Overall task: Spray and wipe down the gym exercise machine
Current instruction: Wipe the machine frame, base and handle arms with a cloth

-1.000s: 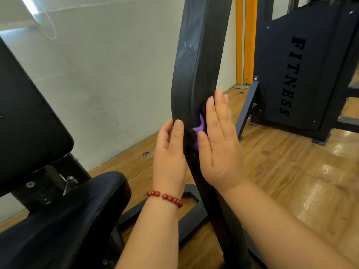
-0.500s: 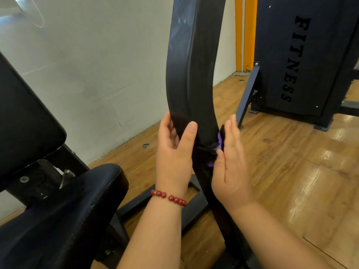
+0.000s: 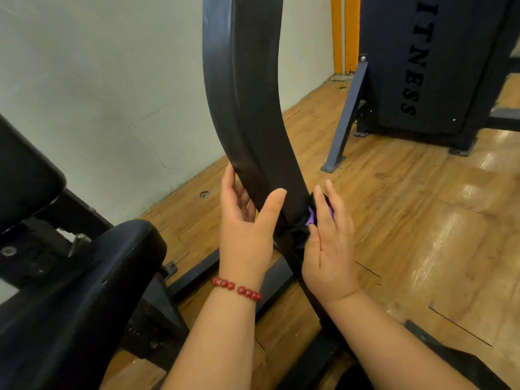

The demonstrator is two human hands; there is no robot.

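1. Wooden floor runs under everything; one black padded seat sits nearest, lower left.
2. One left hand, wearing one red bead bracelet, grips the curved black beam, thumb in front, fingers behind.
3. One right hand, fingers straight, presses one purple cloth against the beam's right edge.
4. Farthest: one dark lettered shroud and two yellow posts.

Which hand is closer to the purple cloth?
Right. The right hand presses the purple cloth against the right side of the curved black frame; the left hand grips its opposite edge, clear of the cloth.
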